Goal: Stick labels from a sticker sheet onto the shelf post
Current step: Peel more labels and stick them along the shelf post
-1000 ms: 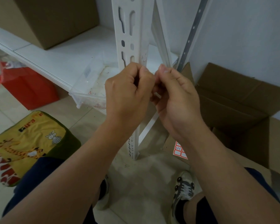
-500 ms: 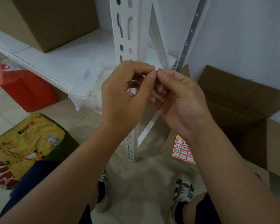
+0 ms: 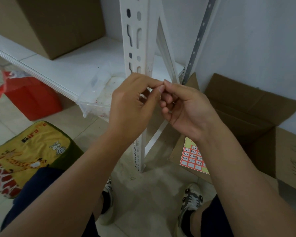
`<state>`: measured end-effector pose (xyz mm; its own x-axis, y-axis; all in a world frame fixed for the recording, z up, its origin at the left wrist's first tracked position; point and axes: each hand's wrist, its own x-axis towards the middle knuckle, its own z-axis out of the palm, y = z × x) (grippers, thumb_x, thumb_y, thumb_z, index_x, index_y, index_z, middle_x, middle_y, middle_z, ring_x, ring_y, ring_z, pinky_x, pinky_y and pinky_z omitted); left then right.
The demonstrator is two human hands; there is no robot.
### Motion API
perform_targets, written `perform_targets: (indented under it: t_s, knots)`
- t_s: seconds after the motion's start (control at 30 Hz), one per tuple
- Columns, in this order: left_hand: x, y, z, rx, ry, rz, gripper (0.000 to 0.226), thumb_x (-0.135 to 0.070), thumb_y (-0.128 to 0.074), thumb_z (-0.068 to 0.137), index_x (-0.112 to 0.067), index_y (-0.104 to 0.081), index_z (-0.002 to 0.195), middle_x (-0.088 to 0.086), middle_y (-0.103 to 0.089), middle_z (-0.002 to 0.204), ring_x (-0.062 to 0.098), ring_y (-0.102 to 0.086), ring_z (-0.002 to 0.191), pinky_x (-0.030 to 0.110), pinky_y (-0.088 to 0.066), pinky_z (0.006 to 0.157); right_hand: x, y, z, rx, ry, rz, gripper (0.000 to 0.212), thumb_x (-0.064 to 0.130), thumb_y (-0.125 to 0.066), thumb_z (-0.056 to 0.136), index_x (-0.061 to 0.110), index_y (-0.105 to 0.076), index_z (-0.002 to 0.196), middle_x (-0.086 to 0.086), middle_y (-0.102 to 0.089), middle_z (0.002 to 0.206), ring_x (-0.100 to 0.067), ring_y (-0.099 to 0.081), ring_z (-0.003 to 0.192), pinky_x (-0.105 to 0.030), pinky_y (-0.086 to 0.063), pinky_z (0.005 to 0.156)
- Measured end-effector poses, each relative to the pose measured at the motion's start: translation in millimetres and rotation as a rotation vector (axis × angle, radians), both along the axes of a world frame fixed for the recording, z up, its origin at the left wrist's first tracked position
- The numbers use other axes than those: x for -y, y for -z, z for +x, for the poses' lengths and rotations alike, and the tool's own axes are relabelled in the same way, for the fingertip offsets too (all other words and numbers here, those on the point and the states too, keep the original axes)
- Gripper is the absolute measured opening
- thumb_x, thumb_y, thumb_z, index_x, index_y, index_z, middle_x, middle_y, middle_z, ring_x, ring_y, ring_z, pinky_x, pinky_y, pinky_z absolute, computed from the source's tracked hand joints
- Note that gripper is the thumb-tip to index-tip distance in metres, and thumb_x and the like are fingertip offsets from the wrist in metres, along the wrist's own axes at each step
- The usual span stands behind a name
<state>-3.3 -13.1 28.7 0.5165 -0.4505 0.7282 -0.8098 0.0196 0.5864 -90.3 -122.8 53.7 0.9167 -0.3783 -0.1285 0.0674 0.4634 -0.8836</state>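
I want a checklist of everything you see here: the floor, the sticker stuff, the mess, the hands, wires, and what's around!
Surface: beige tiled floor, dusty by the post.
Job's things: white slotted metal shelf post, upright; red-and-yellow sticker sheet on a flattened cardboard piece.
Clutter: clear plastic bin, red bag, yellow giraffe-print cushion.
Hands: left hand and right hand meet fingertips before the post, fingers curled; anything pinched is too small to tell.
Cables: nothing seen.
Surroundings: white wall, open brown cardboard box, closed brown box on the shelf.
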Motion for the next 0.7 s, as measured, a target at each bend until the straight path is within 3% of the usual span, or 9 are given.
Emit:
perform_targets:
  t_s: [0.13,0.2,0.37,0.47,0.6,0.7]
  knots:
    - [-4.4,6.0,6.7,0.179,-0.06,0.086,0.012,-0.013,-0.063,0.095,-0.007,-0.074,0.096,0.004,-0.067,0.091,0.014,-0.061,0.073,0.032,-0.054,0.061,-1.8,-3.1,-8.1,-0.034,-0.013,-0.102,0.021,0.017,-0.052,0.096,0.002,-0.067,0.092,-0.004,-0.047,0.064,-0.011,-0.052,0.059,-0.018,-0.047,0.051]
    - [-5.7,8.2,4.2,0.244,-0.097,0.096,0.015,-0.015,-0.061,0.096,-0.006,-0.073,0.095,0.006,-0.066,0.091,0.018,-0.062,0.072,0.038,-0.054,0.058,-4.0,-3.0,-11.3,-0.044,-0.009,-0.122,0.022,0.016,-0.05,0.097,0.003,-0.066,0.091,-0.004,-0.047,0.065,-0.012,-0.052,0.059,-0.019,-0.048,0.05]
    - [-2.5,9.9,-5.4,0.371,-0.221,0.116,0.017,-0.015,-0.059,0.095,-0.007,-0.069,0.085,0.006,-0.066,0.085,0.019,-0.062,0.065,0.038,-0.051,0.048,-8.0,-2.0,-13.9,-0.064,0.01,-0.162,0.023,0.014,-0.049,0.098,0.004,-0.064,0.084,-0.004,-0.048,0.062,-0.011,-0.051,0.057,-0.02,-0.048,0.05]
    - [0.7,12.2,-4.7,0.306,-0.207,0.081,0.019,-0.017,-0.056,0.095,-0.006,-0.067,0.085,0.006,-0.064,0.084,0.016,-0.059,0.065,0.034,-0.052,0.051,-9.4,-0.7,-12.4,-0.079,0.035,-0.166,0.023,0.014,-0.051,0.098,0.004,-0.063,0.081,-0.005,-0.047,0.061,-0.012,-0.051,0.055,-0.02,-0.047,0.05]
    - [3.3,13.1,-5.9,0.146,-0.107,0.012,0.013,-0.015,-0.062,0.095,-0.007,-0.072,0.093,0.002,-0.067,0.088,0.007,-0.057,0.073,0.015,-0.049,0.063,-6.4,2.2,-9.9,-0.083,0.118,-0.137,0.022,0.019,-0.059,0.094,0.008,-0.07,0.079,-0.004,-0.048,0.059,-0.012,-0.051,0.053,-0.02,-0.048,0.049]
    - [4.9,10.2,-9.7,-0.004,-0.059,-0.028,0.009,-0.013,-0.067,0.093,-0.012,-0.074,0.098,-0.004,-0.067,0.091,0.005,-0.061,0.08,0.009,-0.047,0.068,-6.2,3.2,-8.0,-0.073,0.155,-0.064,0.023,0.024,-0.064,0.091,0.011,-0.071,0.073,-0.002,-0.046,0.056,-0.012,-0.048,0.05,-0.019,-0.045,0.046]
